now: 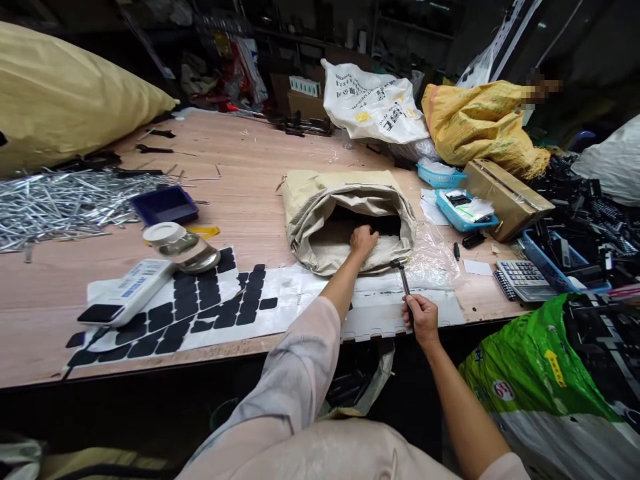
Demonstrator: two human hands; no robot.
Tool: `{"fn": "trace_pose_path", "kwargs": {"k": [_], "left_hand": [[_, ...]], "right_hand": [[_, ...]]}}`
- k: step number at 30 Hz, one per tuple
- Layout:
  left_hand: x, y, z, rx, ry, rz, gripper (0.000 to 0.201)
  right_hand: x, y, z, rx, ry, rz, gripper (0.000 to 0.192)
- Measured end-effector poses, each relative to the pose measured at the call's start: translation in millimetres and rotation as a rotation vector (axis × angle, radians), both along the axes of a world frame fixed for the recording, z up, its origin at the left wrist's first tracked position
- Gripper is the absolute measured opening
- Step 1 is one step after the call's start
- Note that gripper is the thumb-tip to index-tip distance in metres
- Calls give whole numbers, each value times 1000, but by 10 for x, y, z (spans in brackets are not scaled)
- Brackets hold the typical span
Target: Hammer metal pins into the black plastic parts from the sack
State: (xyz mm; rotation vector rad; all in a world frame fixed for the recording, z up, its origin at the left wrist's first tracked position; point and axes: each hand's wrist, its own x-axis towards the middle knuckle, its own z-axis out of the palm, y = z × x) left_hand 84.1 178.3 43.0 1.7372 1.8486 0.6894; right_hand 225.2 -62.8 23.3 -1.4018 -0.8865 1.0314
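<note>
So I had the beige sack (301,230) mid-frame, my left hand (364,241) curled in its mouth (couldn't tell if it gripped anything), right hand (421,317) wrapped round a T-headed tool (404,279) lower right, metal rods (65,203) heaped far left.

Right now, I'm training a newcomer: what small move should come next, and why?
Probably draw the left hand back out of the sack: it reaches into the open mouth, while the right hand holds a metal-headed tool outside, close to the rim. Whether the left hand holds anything is unclear.
</note>
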Motion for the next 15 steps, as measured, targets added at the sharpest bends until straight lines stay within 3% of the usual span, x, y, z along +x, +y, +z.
{"fn": "trace_pose_path", "kwargs": {"k": [5, 9, 12, 15], "left_hand": [[-451, -734, 113, 300, -257, -112, 17], [-825, -1393, -19, 304, -350, -315, 21], [-946, -1604, -175, 231, -215, -362, 15], [-924, -1598, -261, 206, -86, -342, 20]], "right_hand": [[7, 1, 3, 11, -15, -6, 36], [20, 7, -11, 16, -29, -16, 36], [29, 12, -27, 24, -46, -16, 36], [28, 15, -42, 29, -82, -9, 34]]}}
